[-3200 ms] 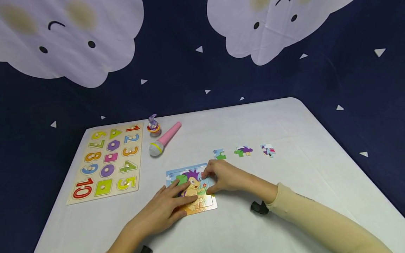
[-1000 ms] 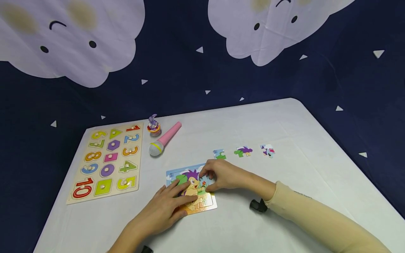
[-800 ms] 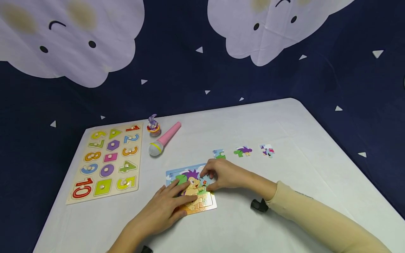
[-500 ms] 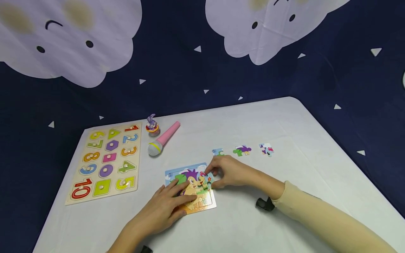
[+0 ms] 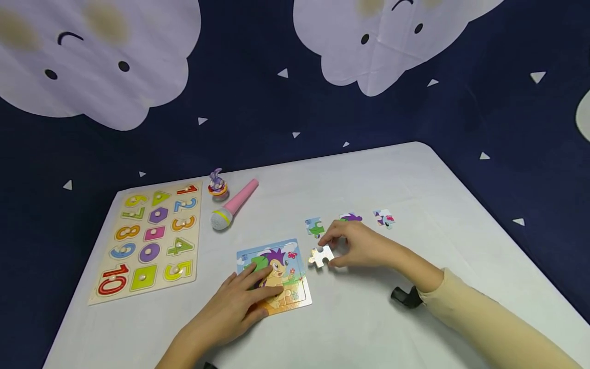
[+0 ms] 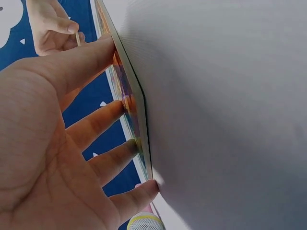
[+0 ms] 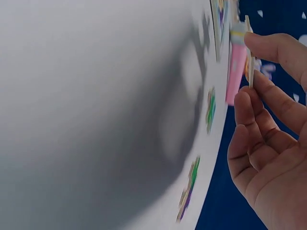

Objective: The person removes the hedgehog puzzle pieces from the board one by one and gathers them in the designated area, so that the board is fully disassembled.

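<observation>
My left hand [image 5: 232, 305] rests on the picture puzzle board [image 5: 301, 297] with its fingers spread, some of them over the hedgehog picture; in the left wrist view, fingertips [image 6: 151, 187] touch the board's face and edge. Just right of the board, my right hand [image 5: 366, 246] pinches a jigsaw piece [image 5: 321, 256] between thumb and fingers. That piece looks pale in the head view and is seen edge-on in the right wrist view, held off the table. Beyond the right hand lie three loose jigsaw pieces: one blue-green [image 5: 315, 226], one purple [image 5: 351, 218] partly hidden by the hand, one with a pink bow [image 5: 384, 218].
At the left of the white table [image 5: 369, 318] lies a wooden number board [image 5: 154, 233]. A pink toy microphone [image 5: 235, 204] and a purple bunny figure [image 5: 217, 184] stand between it and the loose pieces. Dark blue cloth [image 5: 249, 61] hangs behind.
My right hand has drawn away from the puzzle board to the right, with the jigsaw piece in its fingers. The left hand stays on the board. The head view has shifted slightly.
</observation>
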Available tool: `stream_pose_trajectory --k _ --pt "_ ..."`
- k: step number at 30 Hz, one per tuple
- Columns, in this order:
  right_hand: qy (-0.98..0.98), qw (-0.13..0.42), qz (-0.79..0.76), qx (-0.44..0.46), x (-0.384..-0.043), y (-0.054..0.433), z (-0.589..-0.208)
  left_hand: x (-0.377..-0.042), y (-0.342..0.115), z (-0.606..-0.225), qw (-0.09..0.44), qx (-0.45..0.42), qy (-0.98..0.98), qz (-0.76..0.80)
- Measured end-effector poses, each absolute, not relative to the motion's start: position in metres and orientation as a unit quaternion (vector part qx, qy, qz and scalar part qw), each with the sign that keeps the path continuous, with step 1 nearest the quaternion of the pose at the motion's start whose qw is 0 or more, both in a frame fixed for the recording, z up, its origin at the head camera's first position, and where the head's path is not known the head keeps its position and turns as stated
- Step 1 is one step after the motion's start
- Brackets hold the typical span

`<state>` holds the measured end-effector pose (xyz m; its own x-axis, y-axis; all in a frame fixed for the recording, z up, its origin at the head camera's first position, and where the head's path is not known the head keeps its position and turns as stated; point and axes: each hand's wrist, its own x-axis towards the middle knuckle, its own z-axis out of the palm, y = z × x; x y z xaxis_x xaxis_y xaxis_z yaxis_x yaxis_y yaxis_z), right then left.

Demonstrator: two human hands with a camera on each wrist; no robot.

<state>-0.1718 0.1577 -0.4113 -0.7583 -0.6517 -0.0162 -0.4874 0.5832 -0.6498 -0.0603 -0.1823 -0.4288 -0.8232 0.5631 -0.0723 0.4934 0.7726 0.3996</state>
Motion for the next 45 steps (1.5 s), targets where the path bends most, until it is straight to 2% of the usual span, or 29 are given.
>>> stream_pose_trajectory --k 8,17,23,37,45 --pt "0.889 0.109 -0.337 -0.291 -0.177 0.200 -0.415 -0.061 -0.183 -0.426 0.092 0.286 0.935 0.190" --pt "0.891 0.094 -0.353 -0.268 -0.179 0.242 -0.423 -0.061 -0.180 -0.428 0.122 0.263 0.935 0.202" --pt "0.899 0.086 -0.354 -0.244 -0.179 0.267 -0.427 -0.060 -0.179 -0.427 0.114 0.269 0.935 0.201" --pt "0.902 0.121 -0.368 -0.191 -0.183 0.314 -0.430 -0.060 -0.180 -0.427 0.119 0.265 0.936 0.199" --pt "0.896 0.130 -0.382 -0.184 -0.186 0.324 -0.430 -0.060 -0.179 -0.427 0.118 0.262 0.937 0.198"
